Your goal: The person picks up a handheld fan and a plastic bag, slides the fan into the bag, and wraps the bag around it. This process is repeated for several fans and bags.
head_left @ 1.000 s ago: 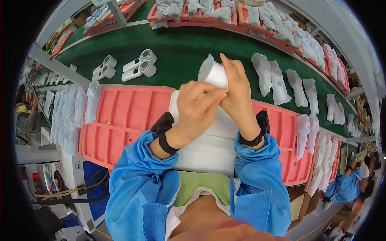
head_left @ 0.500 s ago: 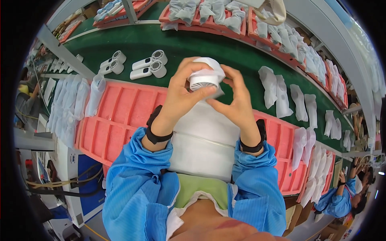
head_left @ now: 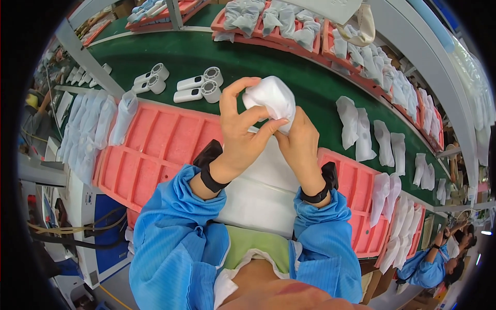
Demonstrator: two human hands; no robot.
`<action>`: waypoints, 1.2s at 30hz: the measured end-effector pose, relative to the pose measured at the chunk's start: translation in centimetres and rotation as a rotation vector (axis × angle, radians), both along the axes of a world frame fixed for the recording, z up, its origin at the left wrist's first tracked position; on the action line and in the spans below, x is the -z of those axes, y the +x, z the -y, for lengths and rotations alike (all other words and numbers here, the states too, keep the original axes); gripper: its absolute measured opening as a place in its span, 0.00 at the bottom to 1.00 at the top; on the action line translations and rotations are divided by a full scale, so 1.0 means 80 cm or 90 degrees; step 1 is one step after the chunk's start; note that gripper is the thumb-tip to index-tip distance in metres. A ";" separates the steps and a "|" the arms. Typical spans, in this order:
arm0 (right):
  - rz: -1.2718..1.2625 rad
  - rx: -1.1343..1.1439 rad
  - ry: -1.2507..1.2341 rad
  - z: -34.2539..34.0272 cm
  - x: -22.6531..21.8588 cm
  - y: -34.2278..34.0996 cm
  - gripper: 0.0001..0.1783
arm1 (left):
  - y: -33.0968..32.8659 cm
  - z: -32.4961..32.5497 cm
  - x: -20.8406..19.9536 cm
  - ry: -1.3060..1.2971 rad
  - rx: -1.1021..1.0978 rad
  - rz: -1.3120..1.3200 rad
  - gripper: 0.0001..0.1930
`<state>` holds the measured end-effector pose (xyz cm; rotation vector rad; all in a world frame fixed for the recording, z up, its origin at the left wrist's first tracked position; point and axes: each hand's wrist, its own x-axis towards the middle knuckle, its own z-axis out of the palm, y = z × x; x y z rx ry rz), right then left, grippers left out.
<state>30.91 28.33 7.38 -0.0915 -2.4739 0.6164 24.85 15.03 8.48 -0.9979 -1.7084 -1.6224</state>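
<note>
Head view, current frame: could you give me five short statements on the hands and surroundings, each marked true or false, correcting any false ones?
1. The left hand and right hand both touch the white-wrapped item. True.
2. The bare white devices lie right of both hands. False: they lie to the left.
3. Wrapped pieces lie on the green surface. True.
4. The ribbed trays are yellow. False: they are pink.
5. The person's sleeves are red. False: they are blue.

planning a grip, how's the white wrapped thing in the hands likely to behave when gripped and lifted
The white wrapped thing shows soft folds, so its outside probably creases easily. Its rounded bulge between the left hand and right hand suggests something firmer inside. The smooth surface may slip.
</note>
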 end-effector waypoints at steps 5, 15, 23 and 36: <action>0.014 -0.160 -0.291 -0.021 -0.004 0.005 0.16 | -0.014 0.010 -0.004 -0.048 -0.063 -0.017 0.09; 0.261 0.301 -0.036 -0.175 0.104 -0.048 0.27 | -0.153 0.045 0.113 -0.299 -0.288 0.348 0.24; 0.021 0.140 0.022 -0.135 0.085 -0.043 0.40 | -0.168 0.038 0.150 -0.365 -0.124 0.366 0.34; -0.158 0.132 -0.090 -0.091 -0.031 0.025 0.30 | 0.062 -0.057 0.059 -0.398 0.190 0.160 0.22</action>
